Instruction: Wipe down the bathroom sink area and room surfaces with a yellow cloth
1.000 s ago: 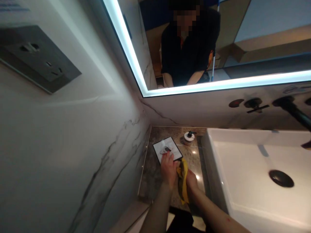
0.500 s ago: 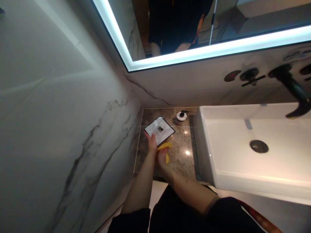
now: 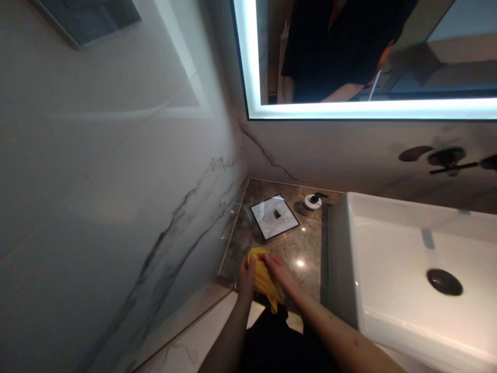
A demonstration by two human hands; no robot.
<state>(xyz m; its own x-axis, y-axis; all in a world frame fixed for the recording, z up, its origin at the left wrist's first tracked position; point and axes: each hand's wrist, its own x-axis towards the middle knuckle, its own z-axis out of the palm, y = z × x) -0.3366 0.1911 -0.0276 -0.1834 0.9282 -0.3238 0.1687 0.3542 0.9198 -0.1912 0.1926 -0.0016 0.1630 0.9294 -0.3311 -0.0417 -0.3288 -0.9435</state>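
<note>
A yellow cloth (image 3: 265, 277) hangs bunched between my two hands, over the front edge of the stone counter. My left hand (image 3: 246, 273) grips its left side, fingers closed. On the other side my right hand (image 3: 276, 267) pinches the cloth near its top. Just beyond the hands, a square box with a marble-look top and dark edges (image 3: 267, 220) rests on the counter; a small dark opening shows at its middle. A white soap dispenser with a black pump (image 3: 312, 202) stands to the right of the box.
The brown stone counter (image 3: 289, 254) runs between the marble wall (image 3: 186, 207) on the left and the white basin (image 3: 396, 269) on the right. A mirror with a lit frame (image 3: 330, 110) hangs above. A dark tap handle (image 3: 450, 163) sticks out of the back wall.
My left hand has left the box and now holds the cloth together with my right. Both hands have drawn back toward my body, and the cloth is spread wider. The view has turned left.
</note>
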